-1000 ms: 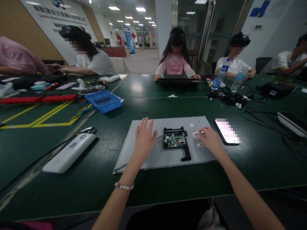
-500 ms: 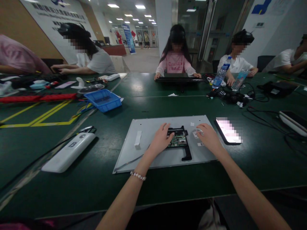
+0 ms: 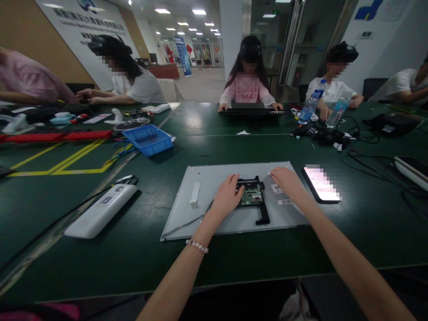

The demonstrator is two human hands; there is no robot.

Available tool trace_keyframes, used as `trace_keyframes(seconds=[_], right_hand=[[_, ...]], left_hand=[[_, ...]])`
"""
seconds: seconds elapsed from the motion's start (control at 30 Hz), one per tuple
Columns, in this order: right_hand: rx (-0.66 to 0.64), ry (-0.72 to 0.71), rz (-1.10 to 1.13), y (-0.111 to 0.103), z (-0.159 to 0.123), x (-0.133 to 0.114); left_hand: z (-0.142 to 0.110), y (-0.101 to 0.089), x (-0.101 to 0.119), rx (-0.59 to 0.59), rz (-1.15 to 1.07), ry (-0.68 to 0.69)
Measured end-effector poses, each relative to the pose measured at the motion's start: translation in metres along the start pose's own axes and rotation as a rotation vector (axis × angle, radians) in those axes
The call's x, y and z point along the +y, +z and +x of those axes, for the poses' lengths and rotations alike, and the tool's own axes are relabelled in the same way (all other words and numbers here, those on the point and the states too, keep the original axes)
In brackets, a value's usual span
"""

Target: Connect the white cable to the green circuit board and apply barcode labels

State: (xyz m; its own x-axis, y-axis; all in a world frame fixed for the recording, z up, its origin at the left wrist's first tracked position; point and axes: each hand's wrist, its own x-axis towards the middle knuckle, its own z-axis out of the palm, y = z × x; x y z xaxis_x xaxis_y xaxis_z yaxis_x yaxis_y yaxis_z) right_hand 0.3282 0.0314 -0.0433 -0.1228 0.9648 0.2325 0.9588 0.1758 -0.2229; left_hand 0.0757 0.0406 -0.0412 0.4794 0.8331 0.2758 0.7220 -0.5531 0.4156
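Note:
A flat light-grey display panel (image 3: 230,171) lies on the green table, with a black bracket (image 3: 264,215) and a green circuit board (image 3: 252,196) on top of it. My left hand (image 3: 227,196) rests over the left end of the board and bracket, its thumb and fingers apart. Beyond the bracket, my right hand (image 3: 286,180) has its fingertips pinched together at a small white sticker (image 3: 269,173), which they mostly hide. Printed labels (image 3: 285,202) show under that hand. A white strip (image 3: 195,192) sits on the panel's left part, and a grey cable (image 3: 183,228) runs beneath my left wrist.
A lit phone (image 3: 321,183) lies right of the panel, a white power bank (image 3: 102,209) with a cable to its left. Farther back are a blue tray (image 3: 149,140), plastic bottles (image 3: 312,102) and black cables (image 3: 319,133). Several people sit around the table; one holds a dark flat screen (image 3: 252,112).
My right hand has moved forward and left to the small white sticker, and its fingers have closed together. My left hand stays over the board. The whole view has shifted slightly.

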Motion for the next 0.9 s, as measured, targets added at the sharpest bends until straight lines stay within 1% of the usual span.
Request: trace_keyframes(seconds=[0.1,0.23,0.33,0.43,0.57,0.67,0.77,0.9], right_hand=[[0.047,-0.011,-0.041,0.006,-0.001,0.002],[0.075,0.002,-0.03,0.011,-0.001,0.006],[0.1,0.011,-0.008,0.01,0.0,0.004],[0.126,0.002,0.015,0.005,0.001,-0.003],[0.108,-0.028,0.016,-0.003,0.003,-0.014],[0.084,-0.027,0.008,-0.006,0.005,-0.016],[0.074,-0.023,-0.013,-0.005,0.002,-0.011],[0.027,-0.08,0.003,0.0,-0.007,0.002]], left_hand=[[0.0,0.0,0.001,0.009,0.003,0.006],[0.0,0.001,0.001,0.022,0.007,-0.006],[-0.001,0.002,0.001,0.029,0.005,-0.02],[-0.001,0.003,0.001,0.031,0.001,-0.036],[-0.001,0.003,0.0,0.035,0.006,-0.046],[-0.002,0.003,0.0,0.034,0.009,-0.056],[-0.002,0.002,0.001,0.028,0.006,-0.065],[-0.003,0.001,0.003,0.027,0.01,-0.07]])
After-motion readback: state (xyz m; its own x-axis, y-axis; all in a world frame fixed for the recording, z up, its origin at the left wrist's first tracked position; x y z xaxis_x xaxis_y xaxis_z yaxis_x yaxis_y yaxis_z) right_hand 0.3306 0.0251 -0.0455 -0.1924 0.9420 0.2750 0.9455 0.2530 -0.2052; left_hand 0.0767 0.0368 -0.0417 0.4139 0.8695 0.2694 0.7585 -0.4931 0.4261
